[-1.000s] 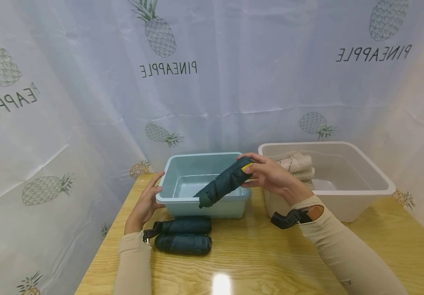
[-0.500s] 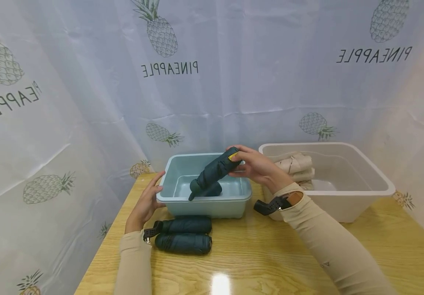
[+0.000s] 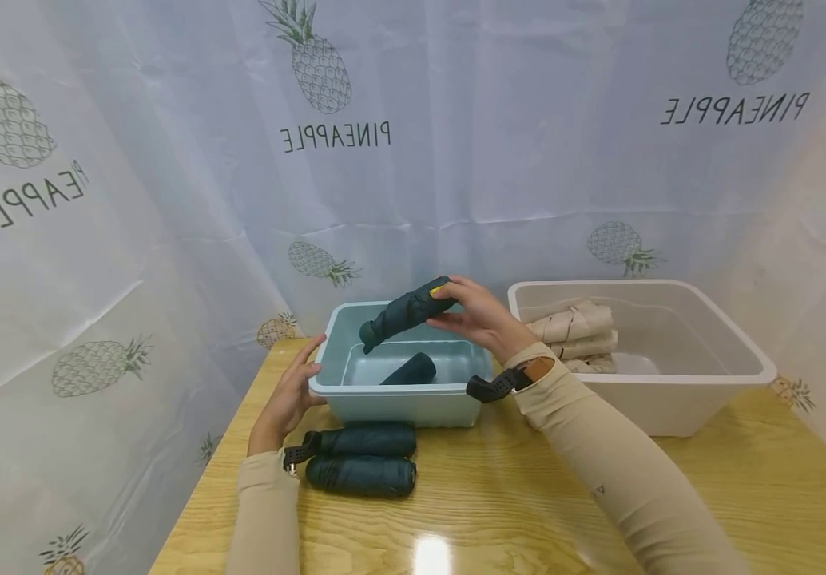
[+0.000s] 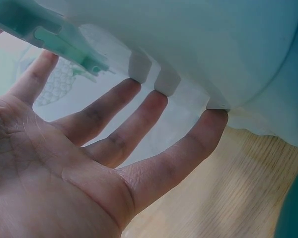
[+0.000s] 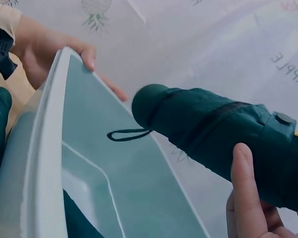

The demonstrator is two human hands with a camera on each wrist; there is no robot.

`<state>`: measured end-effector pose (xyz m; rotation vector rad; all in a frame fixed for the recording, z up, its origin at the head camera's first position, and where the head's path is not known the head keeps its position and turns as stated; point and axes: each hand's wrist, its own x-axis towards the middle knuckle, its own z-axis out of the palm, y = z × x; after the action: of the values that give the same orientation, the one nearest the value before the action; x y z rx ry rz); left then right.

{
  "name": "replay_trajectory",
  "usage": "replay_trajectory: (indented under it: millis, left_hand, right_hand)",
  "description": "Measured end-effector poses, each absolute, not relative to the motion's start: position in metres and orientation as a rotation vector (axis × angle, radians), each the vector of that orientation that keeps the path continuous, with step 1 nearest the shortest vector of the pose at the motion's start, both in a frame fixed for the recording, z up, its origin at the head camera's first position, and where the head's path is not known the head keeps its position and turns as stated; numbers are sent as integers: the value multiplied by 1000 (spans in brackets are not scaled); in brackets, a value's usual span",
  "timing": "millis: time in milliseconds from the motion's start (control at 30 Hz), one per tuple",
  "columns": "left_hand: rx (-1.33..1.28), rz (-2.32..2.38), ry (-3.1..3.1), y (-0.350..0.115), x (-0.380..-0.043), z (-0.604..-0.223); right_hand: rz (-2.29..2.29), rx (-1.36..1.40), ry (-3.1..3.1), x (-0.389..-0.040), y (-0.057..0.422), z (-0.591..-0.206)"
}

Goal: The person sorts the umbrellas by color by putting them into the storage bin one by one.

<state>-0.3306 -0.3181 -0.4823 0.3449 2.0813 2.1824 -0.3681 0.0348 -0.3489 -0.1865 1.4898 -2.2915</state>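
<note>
In the head view my right hand [image 3: 476,315] grips a folded dark green umbrella [image 3: 406,311] by one end, tilted above a light-blue bin [image 3: 399,390]. A wrist loop [image 5: 129,135] hangs from its rounded far end in the right wrist view. Another folded umbrella [image 3: 413,370] lies inside the bin. My left hand [image 3: 292,395] holds the bin at its left end, thumb over the rim, other fingertips [image 4: 216,119] against the outer wall. Two more folded umbrellas, a far one [image 3: 377,440] and a near one [image 3: 363,477], lie side by side in front of the bin.
A larger white bin [image 3: 672,379] stands to the right, with several cream rolled bundles [image 3: 574,322] stacked at its left side. Both bins rest on a wood-grain table [image 3: 499,511]. A pineapple-print curtain [image 3: 427,176] encloses the back and sides.
My right hand has moved left and up with the umbrella, which now hangs over the bin's back half. The umbrella lying inside the bin has come into clear view. My left hand stays put.
</note>
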Motion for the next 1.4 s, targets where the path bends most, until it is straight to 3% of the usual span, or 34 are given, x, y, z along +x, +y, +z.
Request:
replay_trajectory:
  millis: [500, 1400]
  left_hand:
    - [342, 2178, 2094, -316, -331, -481]
    - [328, 2182, 2091, -318, -332, -483]
  right_hand:
    - [-2132, -171, 1665, -394, 19, -362]
    - [-1644, -434, 1949, -411, -3, -377]
